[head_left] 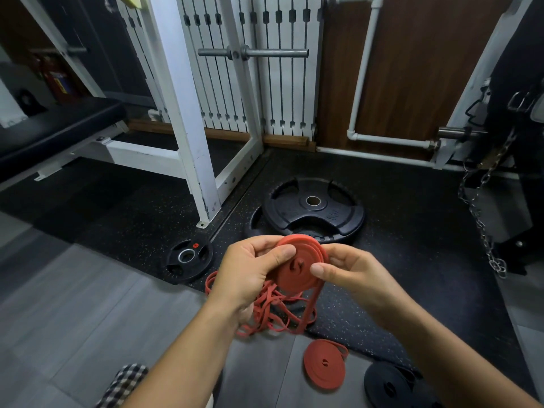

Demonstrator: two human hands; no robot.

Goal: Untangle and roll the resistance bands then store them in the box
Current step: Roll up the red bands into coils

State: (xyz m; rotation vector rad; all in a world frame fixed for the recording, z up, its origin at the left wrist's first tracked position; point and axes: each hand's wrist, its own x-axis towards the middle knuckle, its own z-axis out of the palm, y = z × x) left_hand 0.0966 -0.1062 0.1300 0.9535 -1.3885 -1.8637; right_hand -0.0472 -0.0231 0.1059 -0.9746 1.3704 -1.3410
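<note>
A red resistance band roll (297,265) is held up in front of me between both hands. My left hand (250,269) grips its left side, thumb across the face. My right hand (350,275) pinches its right edge, where the band's loose tail runs down. Below lies a tangled heap of red bands (276,313) on the floor. A finished red roll (323,365) lies on the grey floor at lower right, and a black roll (388,385) sits beside it. No box is in view.
Two stacked black weight plates (312,210) lie on the rubber mat behind my hands, a small plate (187,260) to the left. A white rack post (188,113), a black bench (59,125) at left and a hanging chain (479,219) at right stand around.
</note>
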